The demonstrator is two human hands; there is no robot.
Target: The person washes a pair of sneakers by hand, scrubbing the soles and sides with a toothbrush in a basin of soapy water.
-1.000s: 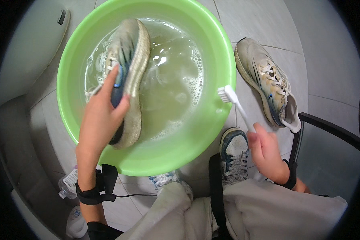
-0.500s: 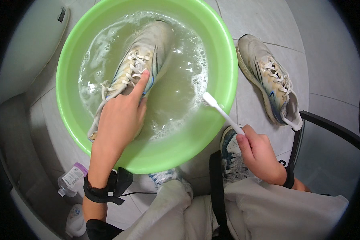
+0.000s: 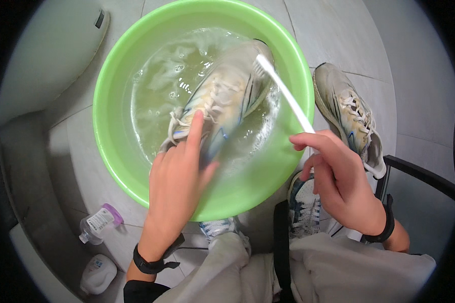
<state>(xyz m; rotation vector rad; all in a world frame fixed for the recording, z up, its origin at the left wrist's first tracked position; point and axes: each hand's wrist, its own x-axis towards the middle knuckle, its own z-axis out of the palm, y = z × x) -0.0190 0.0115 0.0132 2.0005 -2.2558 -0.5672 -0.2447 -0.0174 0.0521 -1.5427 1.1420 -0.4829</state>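
A dirty off-white sneaker (image 3: pixel 233 83) with pale laces and blue and yellow tints lies slanted in a green basin (image 3: pixel 99 111) of cloudy, foamy water, its toe toward the far right. My left hand (image 3: pixel 177 174) holds it by the ankle opening, index finger stretched along the lower laces and thumb out to the side; the other fingers are partly hidden. In my right hand (image 3: pixel 346 184) is the handle of a white toothbrush (image 3: pixel 292 102), the index finger lifted off a little. Its bristles are at the right side of the toe; whether they touch, I cannot tell.
A matching sneaker (image 3: pixel 346 103) lies on the tiled floor right of the basin. Left of me are a clear bottle with a purple base (image 3: pixel 101 222) and a white bottle (image 3: pixel 98 274). A black-framed glass panel (image 3: pixel 422 174) stands at the right. My shod feet are by the basin's near edge.
The sneaker has moved right in the basin, with my left hand on it. My right hand has brought the toothbrush from the basin's right side up to the toe. The view has shifted slightly.
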